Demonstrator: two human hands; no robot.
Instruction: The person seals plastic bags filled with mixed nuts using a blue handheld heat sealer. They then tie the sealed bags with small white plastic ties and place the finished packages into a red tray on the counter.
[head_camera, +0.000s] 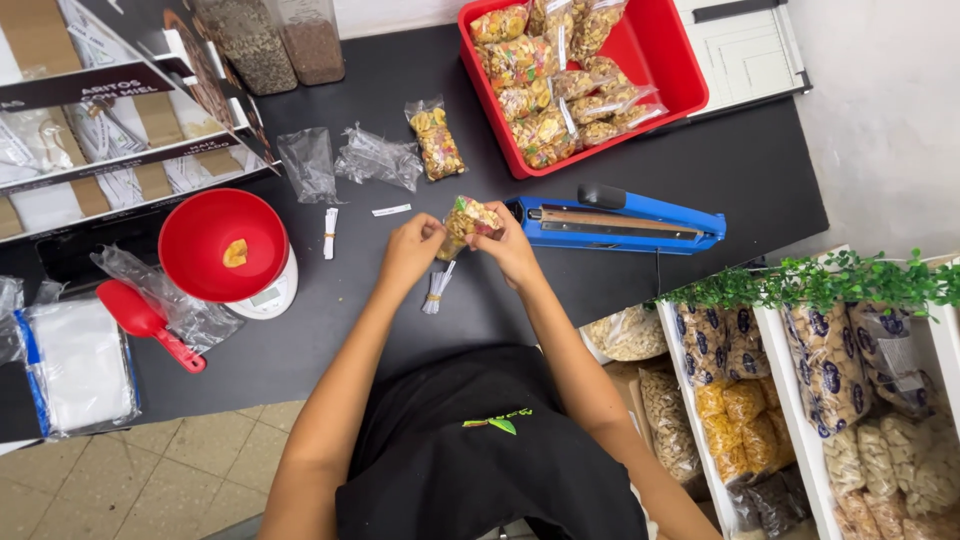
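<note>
Both my hands hold one small clear bag of mixed nuts and dried fruit (470, 218) above the black table (700, 165). My left hand (410, 250) grips its left side. My right hand (510, 248) grips its right side, next to the blue heat sealer (620, 218). A bundle of white twist ties (438, 288) lies on the table just below my hands. Another filled snack bag (437, 140) lies farther back on the table.
A red tub (680, 60) at the back holds several filled snack bags. Left of me stand a red bowl on a white scale (225, 245), a red scoop (145, 322), empty clear bags (375, 157) and jars (250, 45). Shelves of packed goods (800, 400) stand at the right.
</note>
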